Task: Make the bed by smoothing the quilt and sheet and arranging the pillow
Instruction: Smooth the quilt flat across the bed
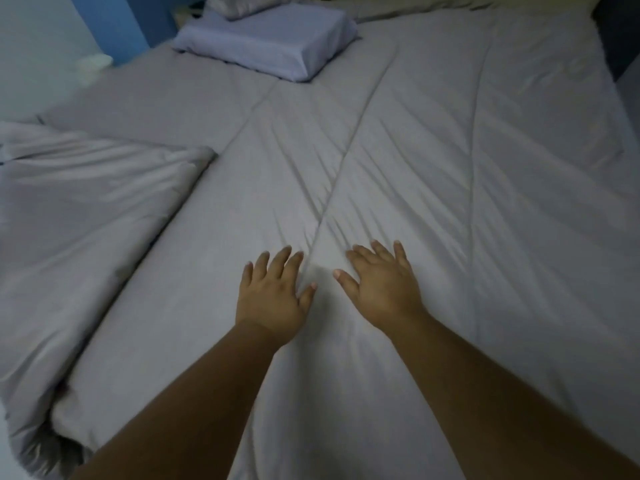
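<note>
Both hands are lying palm-down on the grey quilt [433,150] near the close edge of the bed, side by side, not touching each other. left hand [273,292]: fingers straight and slightly spread, thumb pointing toward the other hand, gripping nothing. right hand [381,282]: same, pressing flat, fingers fanned, thumb reaching inward. 1 diagonal stitch line [346,161] is running between the 2 hands and on up the quilt; wrinkles are fanning out from it just ahead of the fingertips. The quilt is covering most of the bed and is showing creases in the middle and on the right. Its left part [86,202] is lying folded over in a bunched roll along the left edge. The lavender pillow [270,46] is sitting flat at the far left corner, angled to the bed edge; a smaller grey pillow [239,6] is resting on its far end. Cannot tell the sheet apart from the quilt, same grey. A blue wall [114,22] is showing behind the pillows
</note>
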